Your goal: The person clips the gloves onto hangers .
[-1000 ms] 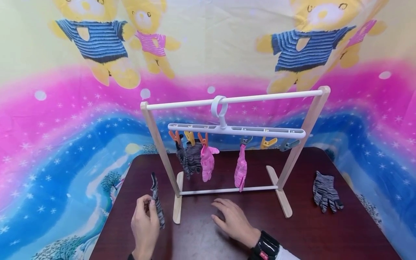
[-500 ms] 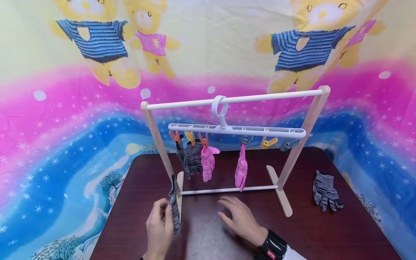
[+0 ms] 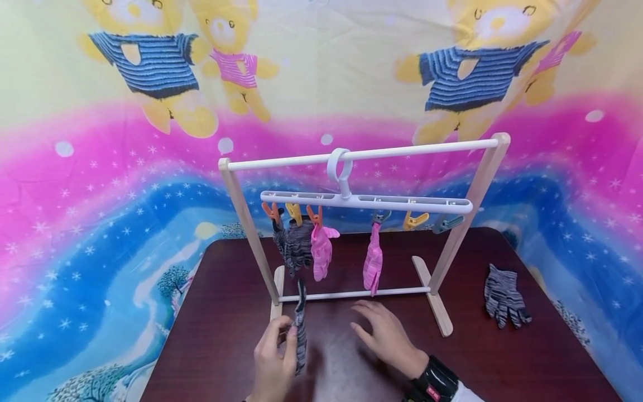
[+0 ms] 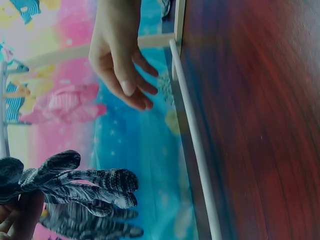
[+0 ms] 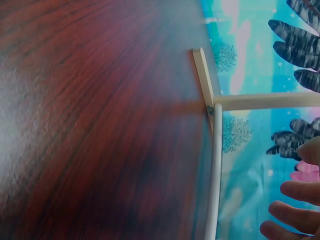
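Note:
My left hand pinches a black-and-grey knit glove between thumb and fingers, held up in front of the rack's left foot. In the left wrist view the glove dangles with its fingers spread. To the right, my right hand hovers over the table with relaxed fingers and nothing in them. Behind the hands, a white clip hanger hangs from the rack's top bar. Dark grey gloves and a pink glove are clipped at its left; another pink glove hangs right of centre.
The wooden rack stands on a dark red-brown table, with a low white bar between its feet. A yellow clip and a grey-blue clip hold nothing. One more grey glove lies at the right.
My left hand has moved right with the glove, from outside the rack's left foot to just inside it. My right hand has shifted slightly right.

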Motion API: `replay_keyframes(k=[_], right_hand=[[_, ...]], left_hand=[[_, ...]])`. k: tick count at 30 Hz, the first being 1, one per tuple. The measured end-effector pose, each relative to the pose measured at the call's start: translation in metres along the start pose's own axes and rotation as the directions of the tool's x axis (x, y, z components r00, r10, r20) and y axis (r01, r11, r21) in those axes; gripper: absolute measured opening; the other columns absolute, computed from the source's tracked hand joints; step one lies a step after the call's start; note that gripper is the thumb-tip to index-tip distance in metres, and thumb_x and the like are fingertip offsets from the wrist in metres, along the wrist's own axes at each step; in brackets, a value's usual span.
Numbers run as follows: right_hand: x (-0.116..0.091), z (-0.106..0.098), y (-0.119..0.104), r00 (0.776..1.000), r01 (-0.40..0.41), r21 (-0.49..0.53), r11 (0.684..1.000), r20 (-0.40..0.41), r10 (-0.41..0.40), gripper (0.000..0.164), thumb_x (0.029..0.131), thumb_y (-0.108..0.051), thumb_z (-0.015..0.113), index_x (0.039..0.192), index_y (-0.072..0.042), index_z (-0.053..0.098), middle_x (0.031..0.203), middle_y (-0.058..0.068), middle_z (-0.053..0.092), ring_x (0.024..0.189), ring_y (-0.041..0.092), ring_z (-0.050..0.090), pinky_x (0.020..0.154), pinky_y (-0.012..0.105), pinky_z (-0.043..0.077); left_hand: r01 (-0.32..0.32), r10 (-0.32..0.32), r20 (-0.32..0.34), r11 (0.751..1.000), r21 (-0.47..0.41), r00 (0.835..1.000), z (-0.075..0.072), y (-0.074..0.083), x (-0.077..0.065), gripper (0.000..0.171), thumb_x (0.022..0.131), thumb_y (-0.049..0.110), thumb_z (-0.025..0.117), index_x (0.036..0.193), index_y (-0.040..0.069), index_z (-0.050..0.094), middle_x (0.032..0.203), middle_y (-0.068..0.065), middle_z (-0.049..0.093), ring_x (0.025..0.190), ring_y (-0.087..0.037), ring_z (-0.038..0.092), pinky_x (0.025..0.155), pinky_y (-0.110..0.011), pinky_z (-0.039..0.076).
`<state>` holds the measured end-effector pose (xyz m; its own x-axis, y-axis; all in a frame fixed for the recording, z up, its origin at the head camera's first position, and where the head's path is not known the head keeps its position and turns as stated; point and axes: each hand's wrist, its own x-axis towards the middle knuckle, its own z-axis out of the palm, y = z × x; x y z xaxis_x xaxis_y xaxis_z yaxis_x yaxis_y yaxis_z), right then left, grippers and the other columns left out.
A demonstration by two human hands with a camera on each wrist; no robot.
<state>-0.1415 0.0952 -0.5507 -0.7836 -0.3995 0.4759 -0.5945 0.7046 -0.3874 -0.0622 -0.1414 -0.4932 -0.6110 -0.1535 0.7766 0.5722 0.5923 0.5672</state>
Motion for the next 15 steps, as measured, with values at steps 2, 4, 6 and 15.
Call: replay_keyframes(k=[2,4,6,15], right_hand=[[0.000,-0.001,0.002,1.000,-0.004,-0.002,1.000,-0.012,0.004,0.036,0.083,-0.025,0.081,0.115,-0.010,0.074,0.118,0.006,0.074,0.111,0.024,0.069,0.094,0.043,0.055],[0.000,-0.003,0.004,1.000,-0.006,-0.004,1.000,-0.021,0.006,0.036,0.083,-0.025,0.081,0.115,-0.009,0.075,0.118,0.007,0.073,0.111,0.024,0.068,0.093,0.042,0.055],[-0.001,-0.005,0.006,0.999,-0.017,-0.009,1.000,-0.028,0.017,0.036,0.083,-0.024,0.081,0.114,-0.009,0.074,0.117,0.007,0.073,0.111,0.023,0.068,0.093,0.041,0.056],[-0.012,-0.017,0.025,0.991,-0.133,-0.030,0.991,-0.019,0.133,0.034,0.084,-0.022,0.081,0.115,-0.008,0.074,0.120,0.010,0.072,0.113,0.025,0.068,0.093,0.044,0.055]], left_hand=[[-0.005,0.005,0.013,1.000,-0.008,1.000,0.003,0.003,-0.002,0.029,0.079,-0.020,0.067,0.101,-0.002,0.064,0.088,-0.010,0.067,0.080,-0.009,0.066,0.072,-0.013,0.056],[-0.011,0.011,0.021,1.000,-0.024,1.000,0.007,0.006,-0.004,0.029,0.078,-0.020,0.068,0.101,-0.002,0.064,0.088,-0.010,0.067,0.080,-0.010,0.067,0.072,-0.014,0.056],[-0.017,0.018,0.031,0.999,-0.043,0.999,0.012,0.010,-0.006,0.030,0.078,-0.020,0.068,0.101,0.000,0.064,0.087,-0.009,0.067,0.079,-0.011,0.067,0.072,-0.014,0.056],[-0.091,0.105,0.089,0.985,-0.146,0.991,0.032,0.026,-0.003,0.032,0.078,-0.018,0.068,0.103,0.002,0.063,0.089,-0.006,0.066,0.077,-0.014,0.067,0.073,-0.016,0.057]])
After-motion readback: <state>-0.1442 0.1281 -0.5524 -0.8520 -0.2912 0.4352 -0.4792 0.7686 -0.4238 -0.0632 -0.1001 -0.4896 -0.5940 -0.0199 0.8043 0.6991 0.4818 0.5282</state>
